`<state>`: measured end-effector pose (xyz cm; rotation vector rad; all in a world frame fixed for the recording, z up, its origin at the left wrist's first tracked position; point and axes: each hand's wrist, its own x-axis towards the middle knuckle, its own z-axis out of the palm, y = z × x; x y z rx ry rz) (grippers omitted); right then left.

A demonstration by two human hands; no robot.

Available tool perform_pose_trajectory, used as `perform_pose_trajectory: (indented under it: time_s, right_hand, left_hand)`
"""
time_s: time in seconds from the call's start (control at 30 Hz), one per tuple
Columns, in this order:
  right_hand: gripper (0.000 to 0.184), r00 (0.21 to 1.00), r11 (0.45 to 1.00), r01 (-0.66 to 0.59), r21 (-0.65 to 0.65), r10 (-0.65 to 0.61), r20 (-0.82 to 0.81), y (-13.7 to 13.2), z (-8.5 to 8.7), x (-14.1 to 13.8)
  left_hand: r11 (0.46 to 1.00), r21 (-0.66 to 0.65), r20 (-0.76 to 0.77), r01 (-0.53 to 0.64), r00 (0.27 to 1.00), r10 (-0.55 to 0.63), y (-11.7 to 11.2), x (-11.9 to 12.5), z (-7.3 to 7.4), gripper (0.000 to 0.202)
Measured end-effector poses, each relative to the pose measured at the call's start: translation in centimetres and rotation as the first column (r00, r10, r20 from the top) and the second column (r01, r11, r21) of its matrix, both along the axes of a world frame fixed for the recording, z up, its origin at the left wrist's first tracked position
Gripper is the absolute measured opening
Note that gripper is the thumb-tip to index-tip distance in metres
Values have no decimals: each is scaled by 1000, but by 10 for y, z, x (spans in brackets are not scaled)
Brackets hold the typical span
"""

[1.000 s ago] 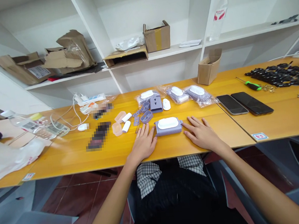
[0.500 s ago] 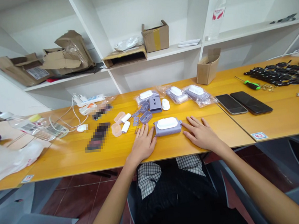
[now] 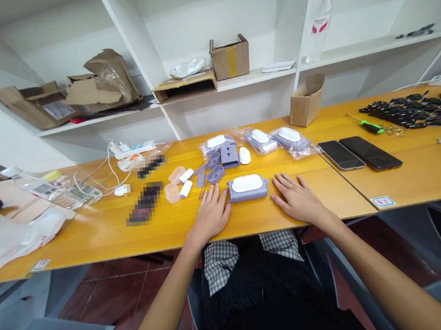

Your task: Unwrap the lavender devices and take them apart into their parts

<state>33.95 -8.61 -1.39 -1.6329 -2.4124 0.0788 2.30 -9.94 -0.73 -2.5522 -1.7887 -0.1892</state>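
Note:
My left hand [image 3: 212, 214] lies flat on the yellow wooden table [image 3: 96, 241], just left of a lavender device with a white oval top [image 3: 247, 188]. My right hand [image 3: 297, 198] rests flat to its right, with the fingertips close to the device's right end. Neither hand holds anything. Beyond my left fingers lie small coil springs [image 3: 204, 186], two white cylinders [image 3: 186, 189] and a translucent pink cup [image 3: 172, 193]. Further back are a lavender tray piece [image 3: 215, 174] and several similar units in clear plastic bags [image 3: 260, 141].
Two smartphones [image 3: 357, 153] and a green-handled screwdriver [image 3: 370, 127] lie to the right, near a heap of black parts [image 3: 410, 109]. Cables and a power strip [image 3: 132, 156] sit back left. A white plastic bag [image 3: 16, 237] lies far left. White shelves hold cardboard boxes [image 3: 230, 57].
Both hands stay flat in the same place on the table. Only the view shifts slightly.

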Motion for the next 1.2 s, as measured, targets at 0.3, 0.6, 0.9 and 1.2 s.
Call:
perform_pose_trajectory:
  time_s: [0.3, 0.6, 0.9, 1.2]
  right_hand:
    - [69, 1000, 1000, -1, 3, 1, 0, 0, 0, 0]
    - [70, 1000, 1000, 3, 1, -3, -1, 0, -1, 0]
    - [68, 1000, 1000, 2, 16, -2, -8, 0, -1, 0]
    - [71, 1000, 1000, 4, -6, -4, 7, 1, -4, -1]
  left_hand:
    - [1000, -17, -6, -9, 1000, 9, -1, 2, 3, 60]
    - [1000, -12, -9, 0, 1000, 0, -1, 1, 3, 60]
    - [1000, -18, 32, -6, 999, 7, -5, 3, 10, 58]
    - [1000, -27, 23, -3, 1000, 4, -5, 2, 9, 56]
